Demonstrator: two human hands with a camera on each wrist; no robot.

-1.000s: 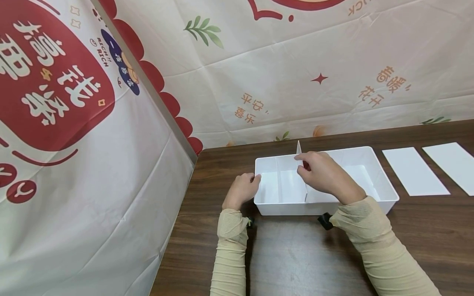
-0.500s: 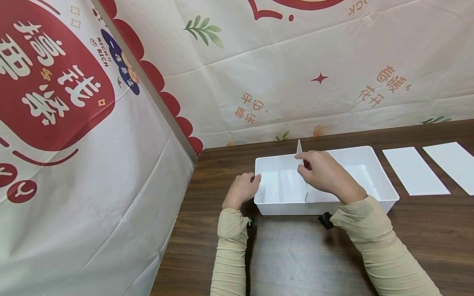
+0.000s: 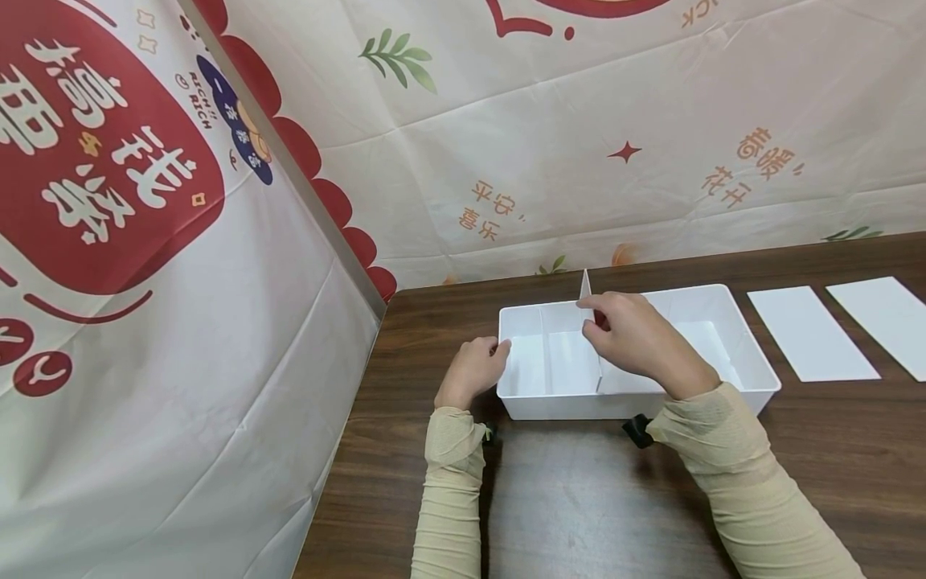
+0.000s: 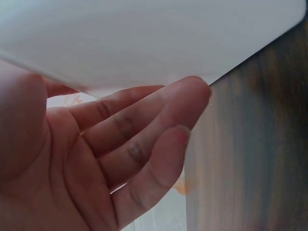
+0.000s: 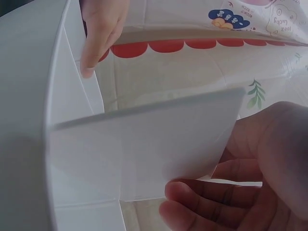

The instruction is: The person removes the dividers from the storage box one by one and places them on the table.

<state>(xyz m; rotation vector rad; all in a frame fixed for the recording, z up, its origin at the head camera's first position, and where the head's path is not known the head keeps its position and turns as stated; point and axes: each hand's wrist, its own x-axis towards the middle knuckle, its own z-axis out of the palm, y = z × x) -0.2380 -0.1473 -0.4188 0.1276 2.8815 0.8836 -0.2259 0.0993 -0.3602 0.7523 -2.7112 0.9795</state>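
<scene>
A white rectangular box stands on the table, with one upright divider across its left part. My left hand holds the box's left end wall, thumb over the rim; in the left wrist view the fingers of that hand lie against the outer wall. Inside the box, my right hand pinches a second white divider, tilted, its far end sticking up above the back rim. The right wrist view has this divider between the thumb and fingers of the right hand.
Two flat white panels lie side by side on the brown table, right of the box. A printed cloth hangs behind the table, and another hangs at its left edge.
The raised far end of the pinched divider has risen very slightly. Both hands otherwise keep nearly the same places.
</scene>
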